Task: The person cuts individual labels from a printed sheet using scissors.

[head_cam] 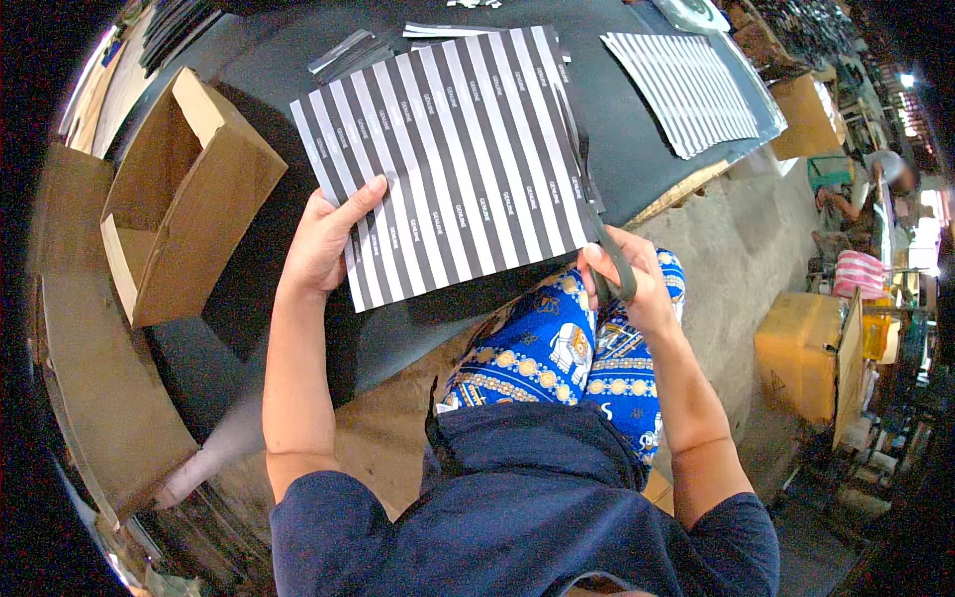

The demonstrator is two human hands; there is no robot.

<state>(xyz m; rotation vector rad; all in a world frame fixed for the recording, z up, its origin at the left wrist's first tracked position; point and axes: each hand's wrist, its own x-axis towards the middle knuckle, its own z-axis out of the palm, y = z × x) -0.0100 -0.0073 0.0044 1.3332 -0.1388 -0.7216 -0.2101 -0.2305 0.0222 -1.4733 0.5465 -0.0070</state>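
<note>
A sheet with black and white stripes, printed with small lettering, is held up over the dark tabletop. My left hand grips its lower left edge, thumb on top and fingers beneath. In my right hand is a pair of scissors with dark handles, held at the sheet's lower right corner. The scissor blades lie along the sheet's right edge; how far apart they are is hard to tell. Behind the sheet lie a bundle of cut strips and more striped strips, partly hidden by it.
More striped sheets lie on the table's right side, near a clear plastic item. An open cardboard box stands at the left. Beyond the table, a closed carton sits on the concrete floor, and another person is in the right background.
</note>
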